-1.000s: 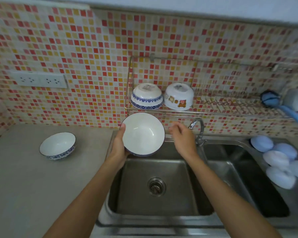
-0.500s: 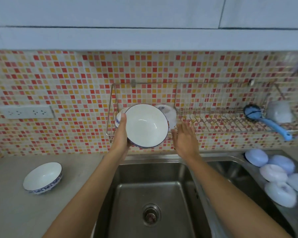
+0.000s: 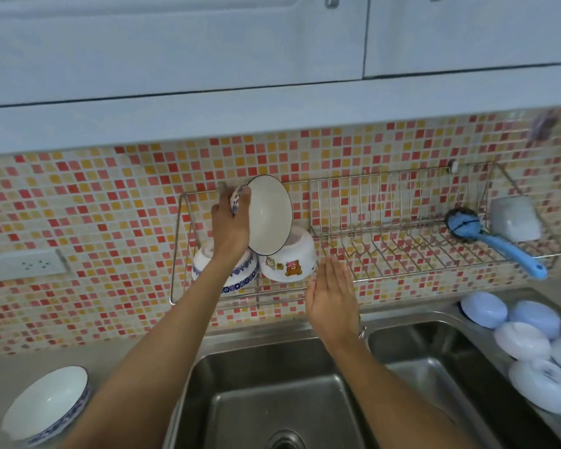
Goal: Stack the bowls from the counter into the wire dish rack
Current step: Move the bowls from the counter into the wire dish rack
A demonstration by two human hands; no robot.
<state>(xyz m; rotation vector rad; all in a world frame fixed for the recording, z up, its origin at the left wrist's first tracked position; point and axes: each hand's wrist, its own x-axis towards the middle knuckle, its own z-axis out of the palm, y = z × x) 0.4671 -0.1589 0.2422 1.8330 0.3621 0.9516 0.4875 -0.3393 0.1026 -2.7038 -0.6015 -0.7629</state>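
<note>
Over rack's left end: left hand [image 3: 230, 226] grips tilted bowl [image 3: 269, 215]; right hand [image 3: 332, 298] flat, fingers spread, empty, below rack [image 3: 402, 247].

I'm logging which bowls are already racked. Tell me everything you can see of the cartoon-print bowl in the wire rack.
The cartoon-print bowl is white and glossy, apparently ceramic, with small printed figures on its side, one a brown bear. It sits upside down at the left end of the wire dish rack, base up, beside an inverted blue-patterned bowl. The tilted bowl in the left hand overlaps its top; contact is unclear. The right hand hovers nearby, not touching.
</note>
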